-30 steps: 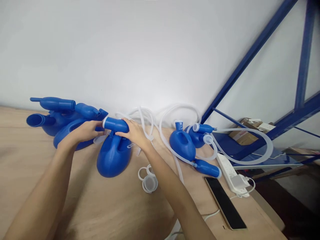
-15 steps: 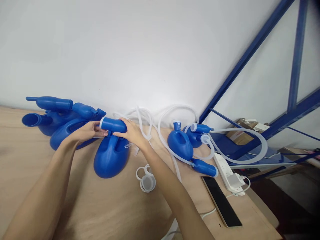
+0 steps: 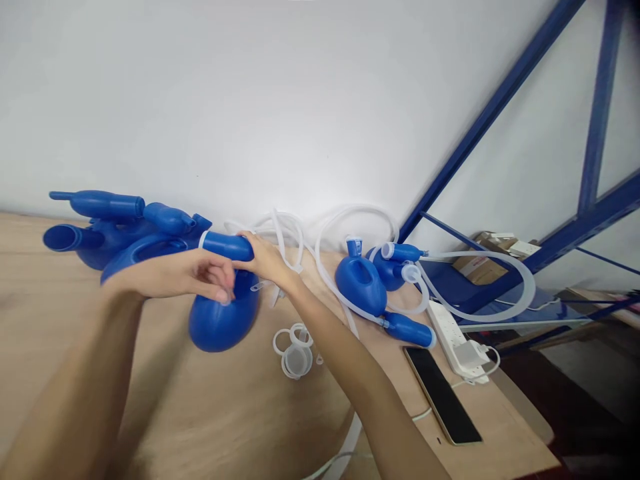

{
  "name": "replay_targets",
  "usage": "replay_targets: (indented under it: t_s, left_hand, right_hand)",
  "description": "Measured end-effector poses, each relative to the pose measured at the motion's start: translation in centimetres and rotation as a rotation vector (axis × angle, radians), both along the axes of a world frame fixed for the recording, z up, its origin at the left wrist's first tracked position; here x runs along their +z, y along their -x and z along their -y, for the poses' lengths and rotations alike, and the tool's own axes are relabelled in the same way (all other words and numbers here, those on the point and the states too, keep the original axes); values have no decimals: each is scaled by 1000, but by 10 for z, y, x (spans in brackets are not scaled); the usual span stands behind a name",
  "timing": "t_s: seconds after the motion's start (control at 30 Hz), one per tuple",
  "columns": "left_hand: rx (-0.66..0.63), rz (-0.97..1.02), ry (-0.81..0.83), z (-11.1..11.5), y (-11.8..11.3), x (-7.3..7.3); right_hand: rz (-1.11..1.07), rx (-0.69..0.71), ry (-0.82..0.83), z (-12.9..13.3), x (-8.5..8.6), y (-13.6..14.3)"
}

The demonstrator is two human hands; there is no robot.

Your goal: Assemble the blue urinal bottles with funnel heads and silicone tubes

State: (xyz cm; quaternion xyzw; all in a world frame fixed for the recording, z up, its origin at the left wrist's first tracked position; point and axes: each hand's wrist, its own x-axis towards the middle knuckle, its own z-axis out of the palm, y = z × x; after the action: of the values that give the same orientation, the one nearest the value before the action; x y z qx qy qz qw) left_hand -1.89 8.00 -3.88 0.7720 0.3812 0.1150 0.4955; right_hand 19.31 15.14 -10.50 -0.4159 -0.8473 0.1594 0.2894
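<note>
My right hand (image 3: 263,259) is wrapped around the right end of a blue plastic cylinder (image 3: 223,245) with a white rim on its left end. The cylinder lies level over the neck of a rounded blue plastic bottle (image 3: 220,327); whether the two are joined is hidden. My left hand (image 3: 207,275) hovers in front of the bottle, just below the cylinder, its fingers loosely curled and smeared by motion. Whether something sits between those fingertips cannot be made out. To the right, several clear plastic rings and caps (image 3: 296,360) lie on the wooden table (image 3: 240,420).
More blue bottles and cylinders (image 3: 107,205) are heaped at the left. Coiled clear hoses (image 3: 285,230) run along the wall. Further right are a blue handled bottle (image 3: 360,287), a blue cylinder (image 3: 407,330), a phone (image 3: 443,397), a power strip (image 3: 453,340) and a blue metal rack (image 3: 480,127).
My left hand has come away from the cylinder's white-rimmed end and moved down and right, in front of the bottle. My right hand keeps its hold.
</note>
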Motion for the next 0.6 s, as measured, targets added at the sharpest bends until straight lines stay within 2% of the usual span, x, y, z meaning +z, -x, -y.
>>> replay_targets:
  t_s: [0.07, 0.13, 0.23, 0.3, 0.33, 0.43, 0.47, 0.5, 0.53, 0.6]
  left_hand:
    - [-84, 85, -2, 7, -35, 0]
    - [-108, 141, -25, 9, -63, -7]
    - [-94, 84, -219, 7, -79, -15]
    - [10, -88, -403, 5, -70, -11]
    - [126, -211, -476, 4, -61, -7]
    - [644, -574, -558, 0, -26, 5]
    - [780, -624, -557, -4, -14, 6]
    - [861, -605, -549, -7, -5, 5]
    - [889, -516, -513, -12, 2, 2]
    - [858, -230, -417, -22, 10, -10]
  right_hand:
    - [39, -2, 23, -3, 1, 0]
    - [67, -1, 32, -5, 1, -1]
    - [91, -4, 32, -7, 1, -1]
    - [88, -5, 27, -7, 0, -1]
    - [79, -2, 22, -6, 0, -1]
    - [18, 7, 9, -2, 0, 0]
    - [2, 9, 14, 0, 1, 0]
    - [-10, 13, 19, 1, 1, 0]
    - [-19, 13, 24, 2, 2, 0]
    - [-31, 11, 35, 2, 2, 0]
